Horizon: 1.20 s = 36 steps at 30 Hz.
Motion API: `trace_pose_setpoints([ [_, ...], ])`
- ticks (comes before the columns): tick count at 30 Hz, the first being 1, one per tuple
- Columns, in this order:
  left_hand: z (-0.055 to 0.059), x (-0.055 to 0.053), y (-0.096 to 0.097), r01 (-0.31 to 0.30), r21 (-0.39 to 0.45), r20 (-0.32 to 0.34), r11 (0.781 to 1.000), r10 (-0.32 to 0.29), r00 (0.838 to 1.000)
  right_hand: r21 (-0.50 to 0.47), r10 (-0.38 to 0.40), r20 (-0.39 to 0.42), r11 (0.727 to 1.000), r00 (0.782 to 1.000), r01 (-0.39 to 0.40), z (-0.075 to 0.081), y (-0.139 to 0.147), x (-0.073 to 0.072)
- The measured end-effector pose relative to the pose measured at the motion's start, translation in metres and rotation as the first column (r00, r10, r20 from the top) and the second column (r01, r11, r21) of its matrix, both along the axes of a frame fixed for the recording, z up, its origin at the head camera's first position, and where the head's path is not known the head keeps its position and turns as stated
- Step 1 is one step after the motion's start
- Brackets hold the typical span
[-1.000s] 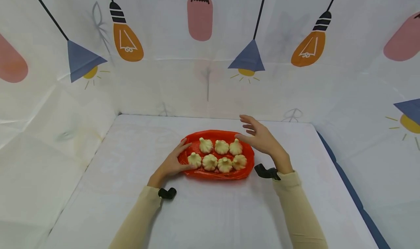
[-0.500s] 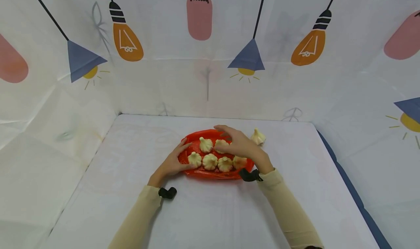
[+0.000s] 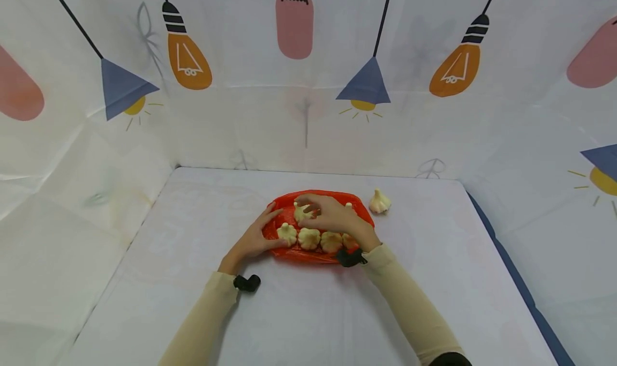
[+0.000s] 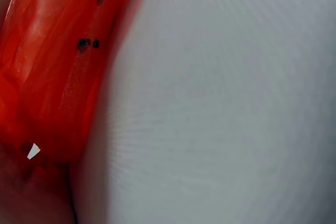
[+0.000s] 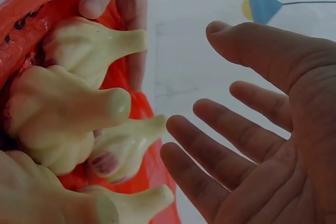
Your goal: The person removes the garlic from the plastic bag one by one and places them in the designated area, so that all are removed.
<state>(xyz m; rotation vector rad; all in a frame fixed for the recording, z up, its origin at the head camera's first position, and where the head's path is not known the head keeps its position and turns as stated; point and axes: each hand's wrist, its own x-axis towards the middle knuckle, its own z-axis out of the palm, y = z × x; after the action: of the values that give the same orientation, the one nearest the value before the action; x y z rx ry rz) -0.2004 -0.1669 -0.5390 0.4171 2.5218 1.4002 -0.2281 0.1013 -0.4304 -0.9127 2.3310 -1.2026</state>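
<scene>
Several garlic bulbs [image 3: 309, 238] sit in rows inside a shallow oval tray [image 3: 303, 258] covered in red plastic. My left hand [image 3: 254, 238] holds the tray at its left end, thumb over the near rim and fingers along the far side. Over the tray's back row hovers my right hand [image 3: 332, 216], hiding some bulbs. In the right wrist view its palm is bare, fingers spread and loosely bent beside a garlic bulb [image 5: 123, 148]. One single garlic bulb [image 3: 380, 202] stands on the table, just off the tray's right back corner.
A white-covered table [image 3: 299, 312] extends around the tray. White sheets printed with lamps and bulbs hang at the back and both sides. In the left wrist view, the red plastic [image 4: 63, 77] bears black print.
My right hand has moved left from the tray's right end to above its back row. The lone garlic bulb beside the tray has come into view. My left hand has stayed put.
</scene>
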Motion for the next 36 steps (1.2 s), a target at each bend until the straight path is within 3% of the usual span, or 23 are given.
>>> trace_pose_setpoints([
  [12,0.002,-0.001,-0.001,0.007,0.002,-0.021,1.0,-0.007,1.0,0.073,0.069,0.086,0.994,0.994,-0.076,-0.015,-0.02,-0.013],
  [24,0.003,0.0,0.0,0.031,0.039,-0.026,0.999,-0.03,0.999,0.201,0.062,0.069,0.977,0.996,-0.075,-0.037,-0.035,-0.016],
  [36,0.0,0.0,-0.003,0.032,0.046,-0.04,0.998,-0.03,0.999,0.285,0.062,0.041,0.956,0.997,-0.071,-0.045,-0.043,-0.014],
])
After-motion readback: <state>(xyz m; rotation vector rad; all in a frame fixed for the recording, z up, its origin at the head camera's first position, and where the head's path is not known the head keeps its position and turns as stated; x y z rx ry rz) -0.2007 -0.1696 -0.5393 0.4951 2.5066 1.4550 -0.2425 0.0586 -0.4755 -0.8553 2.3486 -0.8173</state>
